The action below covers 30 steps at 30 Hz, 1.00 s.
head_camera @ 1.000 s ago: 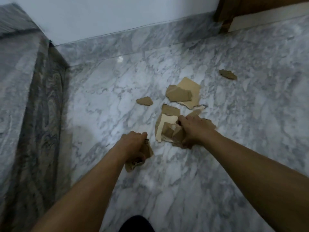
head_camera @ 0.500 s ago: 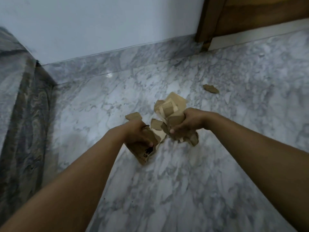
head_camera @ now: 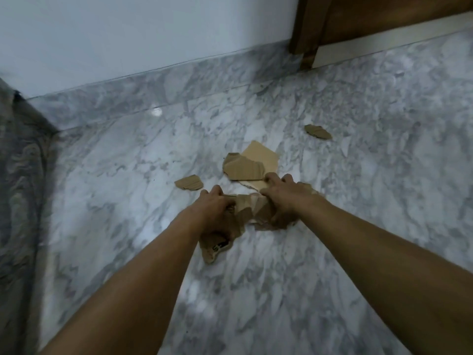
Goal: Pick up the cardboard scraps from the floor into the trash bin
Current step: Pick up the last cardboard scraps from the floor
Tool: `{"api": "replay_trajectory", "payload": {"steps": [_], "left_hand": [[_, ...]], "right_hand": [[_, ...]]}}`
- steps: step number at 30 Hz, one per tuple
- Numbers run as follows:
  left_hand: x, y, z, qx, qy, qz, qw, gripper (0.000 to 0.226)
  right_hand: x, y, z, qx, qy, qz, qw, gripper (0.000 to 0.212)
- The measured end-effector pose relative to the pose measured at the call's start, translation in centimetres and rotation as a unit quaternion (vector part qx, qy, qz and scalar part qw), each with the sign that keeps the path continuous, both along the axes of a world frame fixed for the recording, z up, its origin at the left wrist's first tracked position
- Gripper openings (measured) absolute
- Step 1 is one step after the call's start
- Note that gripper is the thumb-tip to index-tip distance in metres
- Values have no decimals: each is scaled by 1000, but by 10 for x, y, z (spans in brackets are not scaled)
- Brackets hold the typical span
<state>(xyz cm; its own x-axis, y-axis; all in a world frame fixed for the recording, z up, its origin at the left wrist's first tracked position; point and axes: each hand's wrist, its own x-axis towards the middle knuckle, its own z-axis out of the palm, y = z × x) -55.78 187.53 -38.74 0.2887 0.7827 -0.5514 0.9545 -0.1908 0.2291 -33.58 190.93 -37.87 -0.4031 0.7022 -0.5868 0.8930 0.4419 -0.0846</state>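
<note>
1. Low over the marble floor, at the middle of the view, a bunch of crumpled scraps is held between both hands. Whether it touches the floor cannot be told.
2. The left hand has its fingers curled round the left end of the bunch. A printed scrap with black marks hangs out below its palm.
3. The right hand grips the right end, fingers curled down over it, and more torn cardboard shows beneath the wrist.
4. Just beyond the right fingertips a large flat piece lies on the floor, with a torn piece lying over its left part.
5. A small scrap lies loose on the floor just beyond the left hand, apart from the others.
6. A far scrap lies alone, farther off to the right and well apart from the rest.
7. Marble skirting runs along a white wall. A wooden door frame stands at the upper right, and a darker marble ledge borders the left.
</note>
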Motion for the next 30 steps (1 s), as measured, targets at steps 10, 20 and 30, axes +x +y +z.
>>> {"api": "replay_trajectory", "payload": {"steps": [10,20,30], "left_hand": [[-32,-16,0,-9,-166,180,970,84],[-84,31,5,22,-17,174,984,77],[-68,23,-2,54,-60,238,968,60]], "right_hand": [[6,0,2,-17,51,-66,996,69],[-6,28,37,-159,192,-190,950,49],[-42,28,11,-38,39,-242,969,95]]}}
